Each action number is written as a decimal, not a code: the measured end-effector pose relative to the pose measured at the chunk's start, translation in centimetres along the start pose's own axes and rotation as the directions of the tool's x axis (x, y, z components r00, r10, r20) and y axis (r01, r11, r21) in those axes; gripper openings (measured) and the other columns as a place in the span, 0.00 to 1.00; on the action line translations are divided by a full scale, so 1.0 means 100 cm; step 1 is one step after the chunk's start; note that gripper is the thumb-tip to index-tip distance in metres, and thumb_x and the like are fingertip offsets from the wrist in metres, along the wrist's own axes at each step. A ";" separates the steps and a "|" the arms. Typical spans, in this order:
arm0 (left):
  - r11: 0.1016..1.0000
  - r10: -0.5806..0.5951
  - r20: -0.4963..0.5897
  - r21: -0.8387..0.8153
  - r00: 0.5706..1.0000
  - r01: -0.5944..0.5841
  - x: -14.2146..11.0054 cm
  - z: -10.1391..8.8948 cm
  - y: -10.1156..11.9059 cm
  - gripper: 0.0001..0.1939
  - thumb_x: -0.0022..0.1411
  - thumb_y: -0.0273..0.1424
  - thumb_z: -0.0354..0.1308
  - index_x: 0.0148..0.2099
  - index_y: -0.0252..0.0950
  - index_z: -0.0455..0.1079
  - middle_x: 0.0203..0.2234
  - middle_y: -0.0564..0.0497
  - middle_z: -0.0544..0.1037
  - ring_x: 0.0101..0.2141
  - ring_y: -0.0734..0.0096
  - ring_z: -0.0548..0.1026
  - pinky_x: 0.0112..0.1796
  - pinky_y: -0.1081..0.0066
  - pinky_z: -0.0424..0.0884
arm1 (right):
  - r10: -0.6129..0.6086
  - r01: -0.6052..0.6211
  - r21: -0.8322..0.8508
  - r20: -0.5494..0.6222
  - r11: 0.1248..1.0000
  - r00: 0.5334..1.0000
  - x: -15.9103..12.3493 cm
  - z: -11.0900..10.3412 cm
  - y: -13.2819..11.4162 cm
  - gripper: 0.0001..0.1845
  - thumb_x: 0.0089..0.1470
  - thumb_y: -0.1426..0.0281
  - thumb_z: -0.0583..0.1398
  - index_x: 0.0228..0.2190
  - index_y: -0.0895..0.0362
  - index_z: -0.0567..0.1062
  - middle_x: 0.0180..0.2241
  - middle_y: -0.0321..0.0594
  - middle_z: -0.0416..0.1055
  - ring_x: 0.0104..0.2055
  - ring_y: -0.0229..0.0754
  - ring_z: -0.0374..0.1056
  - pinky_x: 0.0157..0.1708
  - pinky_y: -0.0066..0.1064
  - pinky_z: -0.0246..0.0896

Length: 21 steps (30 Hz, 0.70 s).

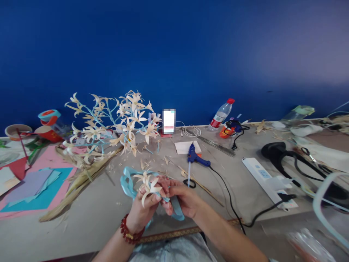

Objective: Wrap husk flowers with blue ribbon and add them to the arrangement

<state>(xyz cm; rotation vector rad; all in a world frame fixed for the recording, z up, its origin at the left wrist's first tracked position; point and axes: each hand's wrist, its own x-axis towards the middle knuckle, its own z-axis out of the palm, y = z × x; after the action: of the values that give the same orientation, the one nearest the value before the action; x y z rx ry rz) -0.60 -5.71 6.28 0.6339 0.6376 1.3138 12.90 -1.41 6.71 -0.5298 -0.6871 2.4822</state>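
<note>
Close to the table's front edge, my left hand [148,198] is closed around the stem of a cream-coloured artificial flower [148,187], its narrow petals fanning out over the fingers. My right hand [181,194] meets it from the right, fingers pinched on a light blue ribbon [128,182] at the stem. One loop of the ribbon lies to the left of the hands, and another part hangs below the right fingers. Overlapping fingers hide where ribbon and stem meet. Behind them stands a large bunch of similar cream flowers [135,100] on blue-wrapped stems.
A blue glue gun [197,157] rests beyond my right hand, its cord trailing forward. Further right are a power strip [267,183] and scissors [309,155]. Dried husks [81,178] and coloured paper [35,189] lie left. A bottle [221,115] and lit phone [169,122] stand behind.
</note>
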 end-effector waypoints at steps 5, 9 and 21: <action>0.997 -0.044 -0.047 -0.071 0.998 0.041 -0.004 -0.002 -0.008 0.10 0.46 0.35 0.71 0.26 0.35 0.75 0.15 0.53 0.74 0.18 0.72 0.73 0.22 0.71 0.72 | 0.117 -0.119 0.069 0.043 0.990 0.992 -0.001 0.000 0.002 0.07 0.40 0.73 0.62 0.27 0.61 0.71 0.19 0.35 0.71 0.17 0.30 0.63 0.14 0.18 0.62; 0.998 -0.044 -0.033 -0.057 0.998 0.042 -0.006 0.000 -0.008 0.12 0.47 0.37 0.71 0.27 0.34 0.75 0.12 0.54 0.72 0.14 0.72 0.72 0.19 0.73 0.70 | 0.164 -0.168 0.055 0.073 0.984 0.984 0.001 -0.005 0.009 0.09 0.42 0.68 0.62 0.26 0.63 0.73 0.20 0.38 0.72 0.16 0.30 0.61 0.14 0.20 0.60; 0.986 0.061 -0.289 -0.131 0.955 -0.103 0.013 0.002 -0.010 0.03 0.52 0.27 0.67 0.31 0.35 0.77 0.30 0.52 0.80 0.34 0.74 0.76 0.41 0.75 0.72 | -0.655 0.417 -0.748 -0.032 0.517 0.755 -0.027 -0.020 0.020 0.10 0.56 0.67 0.61 0.41 0.53 0.76 0.42 0.43 0.71 0.45 0.46 0.68 0.47 0.36 0.62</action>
<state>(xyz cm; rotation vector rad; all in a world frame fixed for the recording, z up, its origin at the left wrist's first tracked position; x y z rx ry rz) 0.43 -4.59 5.61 0.3572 0.7469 1.5302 15.26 -3.67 4.59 -0.8029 -1.4312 1.4136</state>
